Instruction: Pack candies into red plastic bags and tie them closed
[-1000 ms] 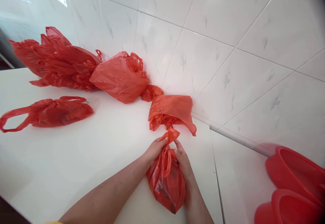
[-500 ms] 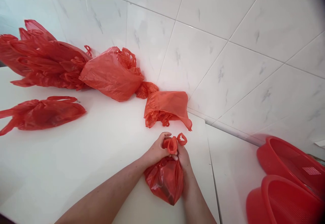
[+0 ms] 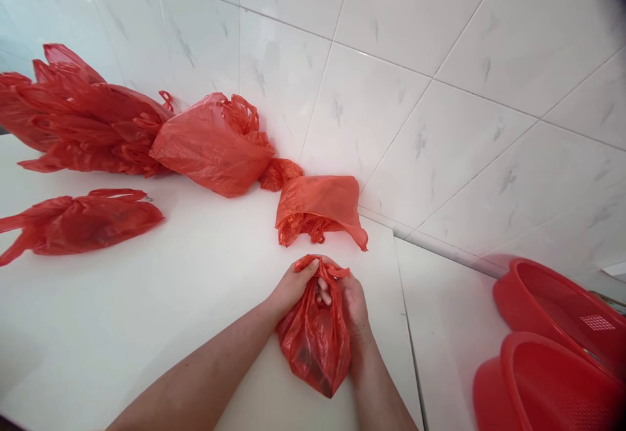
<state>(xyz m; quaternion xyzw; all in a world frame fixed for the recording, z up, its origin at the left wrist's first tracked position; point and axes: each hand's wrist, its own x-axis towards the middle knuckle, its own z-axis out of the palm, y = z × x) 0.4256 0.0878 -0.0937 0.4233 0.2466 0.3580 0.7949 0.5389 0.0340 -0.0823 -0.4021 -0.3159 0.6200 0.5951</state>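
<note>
A filled red plastic bag (image 3: 317, 353) rests on the white table, dark contents showing faintly through its film. My left hand (image 3: 296, 286) grips the gathered top of this bag, thumb laid over the plastic. On the other side my right hand (image 3: 353, 300) is closed round the bag's neck, some fingertips showing through the gap between the handles. Just beyond my hands lies a flat red bag (image 3: 320, 196) with crumpled bags at its mouth.
Along the tiled wall lie a large red bag (image 3: 215, 147) and a heap of red bags (image 3: 92, 124). Another filled red bag (image 3: 98, 222) with loop handles lies at left. Two red plastic baskets (image 3: 499, 379) stand at right, past a seam in the table.
The bag's handles, first upright and looped above my hands, are now drawn down and spread between them. The view has shifted slightly, so the bags at left sit further left.
</note>
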